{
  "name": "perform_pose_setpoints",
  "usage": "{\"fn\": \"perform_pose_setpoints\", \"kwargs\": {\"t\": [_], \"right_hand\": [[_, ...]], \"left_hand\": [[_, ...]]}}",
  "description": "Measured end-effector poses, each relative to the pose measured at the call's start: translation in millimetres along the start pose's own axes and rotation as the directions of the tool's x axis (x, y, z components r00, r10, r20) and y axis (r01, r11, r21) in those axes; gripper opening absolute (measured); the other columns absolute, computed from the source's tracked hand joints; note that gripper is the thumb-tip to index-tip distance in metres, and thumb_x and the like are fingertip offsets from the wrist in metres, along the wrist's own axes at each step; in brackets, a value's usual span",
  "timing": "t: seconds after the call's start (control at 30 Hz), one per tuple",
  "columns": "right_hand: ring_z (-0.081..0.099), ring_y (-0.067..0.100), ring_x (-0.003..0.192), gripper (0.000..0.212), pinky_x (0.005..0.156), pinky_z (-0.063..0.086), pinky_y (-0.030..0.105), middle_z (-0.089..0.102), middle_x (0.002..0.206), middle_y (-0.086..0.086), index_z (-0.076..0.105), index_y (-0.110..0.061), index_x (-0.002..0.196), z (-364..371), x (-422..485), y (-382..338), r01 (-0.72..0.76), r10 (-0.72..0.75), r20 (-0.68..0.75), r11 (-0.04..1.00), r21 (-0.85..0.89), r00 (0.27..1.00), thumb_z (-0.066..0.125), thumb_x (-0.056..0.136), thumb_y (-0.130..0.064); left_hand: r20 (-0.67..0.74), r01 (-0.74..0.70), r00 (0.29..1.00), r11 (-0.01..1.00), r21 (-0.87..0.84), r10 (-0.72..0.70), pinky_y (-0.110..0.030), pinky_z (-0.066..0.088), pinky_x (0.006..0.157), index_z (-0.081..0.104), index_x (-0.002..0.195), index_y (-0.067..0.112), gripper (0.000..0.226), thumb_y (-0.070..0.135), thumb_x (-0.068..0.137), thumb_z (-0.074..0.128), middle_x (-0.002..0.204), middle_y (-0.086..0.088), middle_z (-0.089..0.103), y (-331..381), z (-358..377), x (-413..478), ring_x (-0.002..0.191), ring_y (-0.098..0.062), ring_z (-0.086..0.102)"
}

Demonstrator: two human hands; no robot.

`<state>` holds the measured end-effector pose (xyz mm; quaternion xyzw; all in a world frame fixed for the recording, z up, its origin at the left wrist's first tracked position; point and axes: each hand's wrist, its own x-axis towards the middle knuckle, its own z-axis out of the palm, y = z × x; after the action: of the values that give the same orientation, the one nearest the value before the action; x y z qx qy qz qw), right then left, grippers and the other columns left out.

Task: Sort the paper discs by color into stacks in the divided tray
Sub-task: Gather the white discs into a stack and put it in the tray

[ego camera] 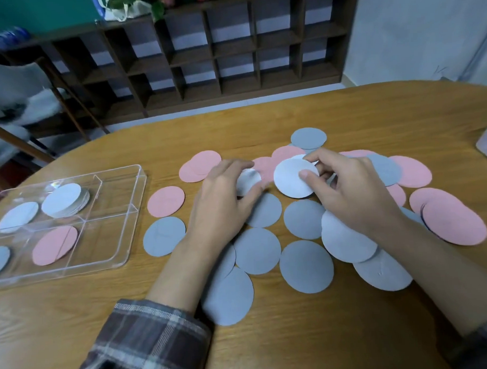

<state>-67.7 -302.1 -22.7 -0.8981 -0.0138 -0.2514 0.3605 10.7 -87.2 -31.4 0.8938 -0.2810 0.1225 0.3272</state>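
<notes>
right hand (pixel 348 191) pinches white disc (pixel 293 179), frame centre | left hand (pixel 226 197) grips second white disc (pixel 247 181) | align both, lay flat on white stack (pixel 66 200) in tray (pixel 113 190)

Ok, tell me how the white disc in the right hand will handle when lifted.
The white disc looks paper-thin, so it is probably very light and likely to flex; the right hand pinches it near its edge. Being flat, it likely won't roll, but may slip.
</notes>
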Motion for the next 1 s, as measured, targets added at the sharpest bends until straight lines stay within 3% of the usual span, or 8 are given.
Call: {"fn": "perform_pose_setpoints", "kwargs": {"t": [0.17, 0.3, 0.47, 0.6, 0.7, 0.8, 0.9, 1.0], "right_hand": [[0.059, 0.011, 0.068, 0.022, 0.061, 0.043, 0.028, 0.063, 0.073, 0.007, 0.067, -0.016, 0.12, 0, 1, 4, -0.025, 0.024, -0.011, 0.998, -0.058, 1.0, 0.063, 0.099, -0.017], [0.058, 0.014, 0.067, 0.02, 0.061, 0.044, 0.03, 0.061, 0.071, 0.006, 0.066, -0.015, 0.118, 1, 0, 5, -0.033, 0.032, -0.016, 0.999, -0.043, 0.999, 0.063, 0.098, -0.015], [0.054, 0.017, 0.062, 0.014, 0.058, 0.043, 0.036, 0.056, 0.065, 0.003, 0.06, -0.017, 0.114, 0, 0, 3, -0.041, 0.042, 0.013, 0.998, -0.038, 0.999, 0.059, 0.1, -0.015], [0.046, 0.01, 0.056, 0.013, 0.051, 0.03, 0.023, 0.045, 0.058, -0.004, 0.058, -0.019, 0.115, 1, 0, 5, -0.047, 0.05, 0.046, 0.997, -0.062, 0.998, 0.055, 0.102, -0.018], [0.054, 0.013, 0.059, 0.019, 0.056, 0.045, 0.038, 0.057, 0.064, 0.001, 0.061, -0.017, 0.12, 1, 0, 5, -0.022, 0.026, 0.056, 0.998, -0.063, 0.998, 0.053, 0.103, -0.017], [0.059, 0.024, 0.064, 0.02, 0.06, 0.047, 0.045, 0.064, 0.069, 0.008, 0.063, -0.02, 0.119, 0, 0, 4, -0.006, 0.009, 0.081, 0.999, -0.032, 0.997, 0.049, 0.105, -0.016], [0.06, 0.027, 0.066, 0.021, 0.062, 0.045, 0.046, 0.063, 0.069, 0.011, 0.063, -0.023, 0.115, 1, -1, 2, -0.002, 0.0, 0.107, 1.0, 0.022, 0.994, 0.047, 0.106, -0.015], [0.059, 0.032, 0.068, 0.021, 0.064, 0.042, 0.046, 0.063, 0.07, 0.015, 0.063, -0.023, 0.113, 0, -2, -1, -0.009, -0.002, 0.151, 0.997, 0.077, 0.988, 0.044, 0.107, -0.016]], "left_hand": [[0.096, 0.113, 0.987, 0.983, 0.146, -0.128, -0.037, 0.051, 0.092, 0.065, 0.132, 0.024, 0.046, 0.049, 0.093, 0.069, 0.139, 0.008, 0.064, -2, -1, 0, 0.125, -0.019, 0.059], [0.079, 0.102, 0.99, 0.973, 0.206, -0.121, -0.036, 0.053, 0.081, 0.068, 0.125, 0.026, 0.04, 0.051, 0.093, 0.066, 0.125, 0.009, 0.07, 1, -2, -1, 0.113, -0.02, 0.063], [-0.02, 0.056, 0.998, 0.988, 0.143, -0.054, -0.038, 0.053, 0.064, 0.074, 0.098, 0.025, 0.032, 0.044, 0.103, 0.05, 0.085, 0.008, 0.072, 5, -4, -3, 0.083, -0.022, 0.067], [-0.125, -0.076, 0.988, 0.989, 0.124, 0.091, -0.039, 0.046, 0.065, 0.07, 0.091, 0.015, 0.037, 0.035, 0.108, 0.044, 0.083, 0.003, 0.063, 4, -3, -2, 0.08, -0.021, 0.054], [-0.157, -0.094, 0.983, 0.995, 0.02, 0.096, -0.02, 0.039, 0.069, 0.072, 0.096, 0.013, 0.027, 0.028, 0.108, 0.053, 0.086, 0.006, 0.051, 6, -1, -1, 0.08, -0.009, 0.048], [-0.169, -0.137, 0.978, 0.986, -0.1, 0.118, -0.006, 0.034, 0.074, 0.076, 0.097, 0.013, 0.016, 0.02, 0.103, 0.063, 0.087, 0.008, 0.06, 11, -2, -1, 0.081, 0.007, 0.051], [-0.144, -0.142, 0.982, 0.981, -0.132, 0.122, -0.013, 0.041, 0.073, 0.075, 0.099, 0.014, 0.01, 0.019, 0.101, 0.067, 0.089, 0.009, 0.069, 12, 0, -1, 0.079, 0.006, 0.056], [-0.117, -0.079, 0.992, 0.978, -0.193, 0.057, -0.032, 0.055, 0.073, 0.074, 0.103, 0.017, 0.009, 0.024, 0.1, 0.068, 0.087, 0.012, 0.07, 14, 4, -4, 0.077, -0.008, 0.066]]}}
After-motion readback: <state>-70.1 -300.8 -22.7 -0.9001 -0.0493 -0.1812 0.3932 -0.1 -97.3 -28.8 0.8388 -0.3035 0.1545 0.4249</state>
